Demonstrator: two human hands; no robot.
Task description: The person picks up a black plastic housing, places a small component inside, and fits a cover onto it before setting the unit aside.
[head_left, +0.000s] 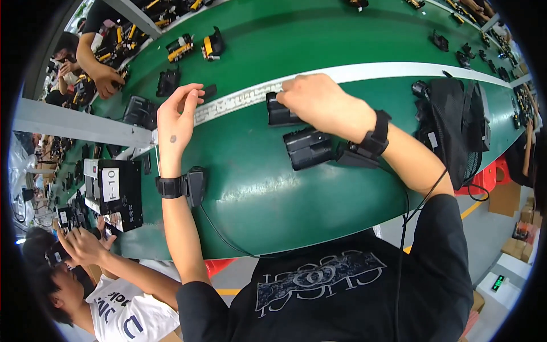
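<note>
- While the right hand point(319, 102) curls over a black block-shaped part point(280, 111) on the green bench point(256, 188), its fingers close on the part's top end, seemingly to steady or lift it.
- Just beside that part, nearer the person, a second black ribbed block point(309, 148) lies flat on the bench, touching or nearly touching the first; I cannot tell which.
- The left hand point(178, 117) hovers open and empty above the bench, fingers loosely spread, apparently ready to help, close to a small dark piece point(209, 90).
- Both wrists wear black strapped devices with cables running back to the body, probably to record the hands.
- A white stripe point(364, 73) with small print runs across the bench, passing under the right hand.
- To the right sits a black mesh bag point(458, 122).
- To the left, on a lower shelf, a black box point(117, 194) carries a white rectangular label on its top and smaller white stickers along its edge.
- Farther along the bench lie yellow-and-black units point(180, 48).
- Other people's hands work at the left edge, one above and one below.
</note>
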